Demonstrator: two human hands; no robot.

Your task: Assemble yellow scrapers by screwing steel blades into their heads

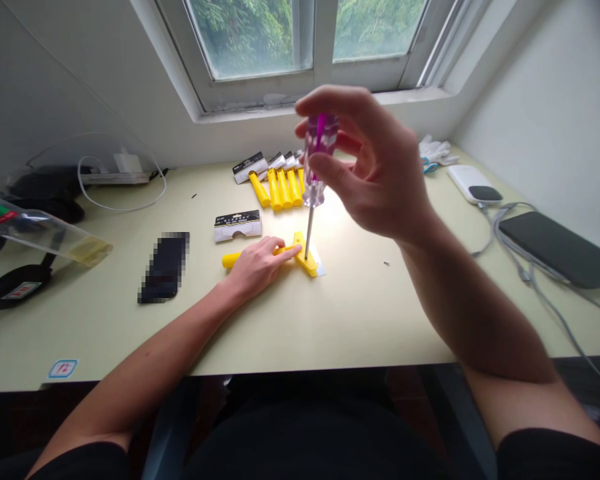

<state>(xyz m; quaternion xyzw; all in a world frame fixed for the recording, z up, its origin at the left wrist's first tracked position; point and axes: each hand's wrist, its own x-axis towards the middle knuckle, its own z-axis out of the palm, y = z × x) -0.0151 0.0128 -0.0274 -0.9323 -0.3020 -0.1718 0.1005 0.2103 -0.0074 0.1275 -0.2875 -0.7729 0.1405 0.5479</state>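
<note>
My right hand [375, 160] is raised above the desk, shut on a screwdriver with a clear purple-striped handle [321, 157]. Its thin steel shaft [309, 230] points down, with the tip at a yellow plastic part [305, 257]. That part lies on a small white paper sheet [319, 267]. My left hand [259, 265] presses on the part, its fingers over a yellow bar, and a yellow rounded end [231, 260] sticks out to the left. The hand hides the middle of the bar.
Several yellow pieces [280, 190] with black-and-white cards [250, 167] lie at the back. A similar card [237, 225] lies near my left hand. A dark phone [164, 267], clear plastic bag [45, 230], white power bank [473, 183] and dark tablet [550, 248] surround the work area.
</note>
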